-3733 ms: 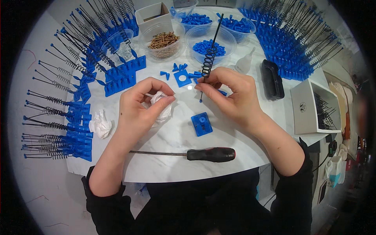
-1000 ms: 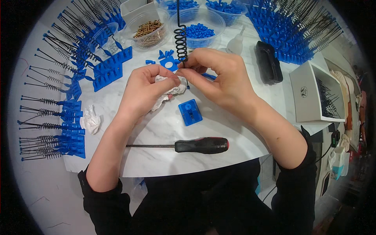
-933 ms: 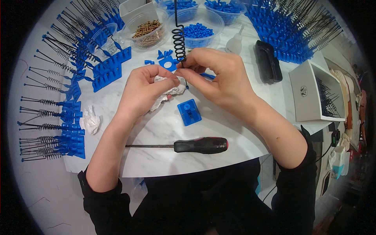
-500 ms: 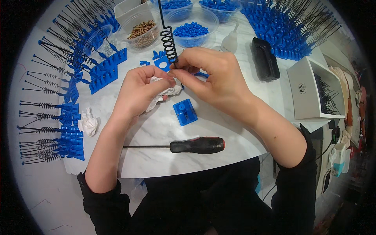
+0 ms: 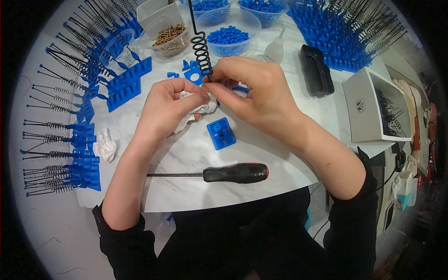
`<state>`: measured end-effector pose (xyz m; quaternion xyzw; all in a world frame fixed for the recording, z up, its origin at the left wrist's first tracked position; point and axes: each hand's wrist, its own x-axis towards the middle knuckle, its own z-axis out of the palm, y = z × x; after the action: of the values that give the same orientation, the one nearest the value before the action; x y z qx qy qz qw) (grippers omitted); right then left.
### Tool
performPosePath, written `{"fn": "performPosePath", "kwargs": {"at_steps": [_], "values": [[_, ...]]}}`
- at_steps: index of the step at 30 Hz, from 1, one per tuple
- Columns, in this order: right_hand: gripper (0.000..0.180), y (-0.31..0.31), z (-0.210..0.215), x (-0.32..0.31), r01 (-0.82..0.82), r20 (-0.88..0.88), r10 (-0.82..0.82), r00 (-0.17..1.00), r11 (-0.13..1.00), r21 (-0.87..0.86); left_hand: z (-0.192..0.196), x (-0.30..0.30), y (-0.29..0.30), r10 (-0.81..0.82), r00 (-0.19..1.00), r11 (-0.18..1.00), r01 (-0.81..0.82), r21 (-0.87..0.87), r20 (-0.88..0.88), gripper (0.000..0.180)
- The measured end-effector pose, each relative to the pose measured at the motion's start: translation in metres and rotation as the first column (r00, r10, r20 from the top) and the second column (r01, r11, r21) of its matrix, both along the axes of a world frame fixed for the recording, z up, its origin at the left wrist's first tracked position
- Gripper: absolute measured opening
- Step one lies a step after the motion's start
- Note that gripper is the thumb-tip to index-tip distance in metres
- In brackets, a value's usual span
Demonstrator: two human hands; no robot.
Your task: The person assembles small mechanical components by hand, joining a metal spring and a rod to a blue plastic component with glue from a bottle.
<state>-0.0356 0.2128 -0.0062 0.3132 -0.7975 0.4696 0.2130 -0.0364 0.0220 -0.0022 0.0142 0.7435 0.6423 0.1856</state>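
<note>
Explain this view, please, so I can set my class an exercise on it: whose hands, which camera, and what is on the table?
There is no machine: these are a person's two bare hands. The view comes from a wide fisheye camera worn on their head, looking down, so straight edges curve. The left hand has crumpled white tissue in its grip; the right hand pinches a black coiled rod. On the marbled white table lie a blue block and a black-handled screwdriver, with clear tubs of small parts farther back. Along both sides, blue holders bear similar rods.

Left grip (image 5: 164,106) holding crumpled tissue (image 5: 201,105); right grip (image 5: 257,87) pinching black coiled rod (image 5: 201,50); blue block (image 5: 221,134) close by
</note>
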Motion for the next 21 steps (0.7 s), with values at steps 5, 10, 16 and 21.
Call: {"fn": "performPosePath", "kwargs": {"at_steps": [5, 10, 16, 21], "values": [[0.01, 0.0, 0.0, 0.0, -0.004, 0.002, 0.004, 1.0, 1.0, -0.002, -0.001, 0.0, -0.001, -0.019, 0.999, 1.0, 0.019, 0.001, -0.034, 0.01], [0.01, 0.0, 0.0, -0.001, -0.003, -0.016, 0.003, 1.0, 1.0, 0.002, 0.0, 0.0, 0.002, 0.001, 0.999, 1.0, -0.001, -0.015, -0.04, 0.01], [0.009, 0.0, 0.0, 0.0, -0.003, -0.019, 0.004, 1.0, 1.0, 0.011, 0.0, 0.001, 0.0, -0.002, 0.999, 1.0, 0.002, -0.012, -0.033, 0.01], [0.009, 0.001, 0.001, 0.001, 0.0, 0.013, 0.0, 1.0, 1.0, 0.028, 0.01, 0.0, -0.009, 0.019, 0.998, 0.999, -0.021, 0.025, 0.056, 0.012]]}}
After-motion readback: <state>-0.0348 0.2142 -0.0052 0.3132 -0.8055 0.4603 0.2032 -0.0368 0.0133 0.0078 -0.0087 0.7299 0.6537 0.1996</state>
